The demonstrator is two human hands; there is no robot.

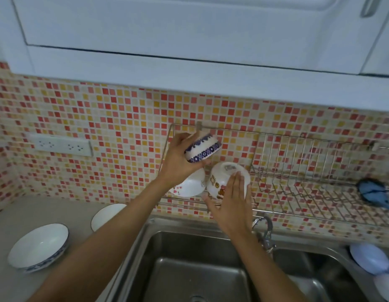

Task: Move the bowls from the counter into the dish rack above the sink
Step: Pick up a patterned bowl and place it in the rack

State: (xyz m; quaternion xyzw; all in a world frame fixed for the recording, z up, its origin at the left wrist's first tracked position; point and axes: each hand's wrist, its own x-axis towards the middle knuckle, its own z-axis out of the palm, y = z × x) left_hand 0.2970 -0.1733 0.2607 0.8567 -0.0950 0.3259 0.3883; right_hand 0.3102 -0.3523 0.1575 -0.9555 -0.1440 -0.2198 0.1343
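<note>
My left hand (178, 160) grips a white bowl with blue flower bands (203, 148), tilted on its side above the left end of the wire dish rack (298, 171). My right hand (232, 201) lies flat against an upturned white bowl with cartoon pictures (222, 177) that sits in the rack. A white bowl with small red marks (189, 186) leans in the rack just left of it, partly hidden by my left wrist. On the counter at left stand a blue-rimmed white bowl (40, 246) and another white bowl (106, 214), half hidden by my left forearm.
The steel sink (200, 269) lies below the rack, its tap (266, 232) right of my right wrist. A blue utensil (376, 192) rests at the rack's right end. Pale blue and white items (370, 260) sit at the sink's right edge. White cupboards hang overhead; a socket strip (60, 146) is on the tiled wall.
</note>
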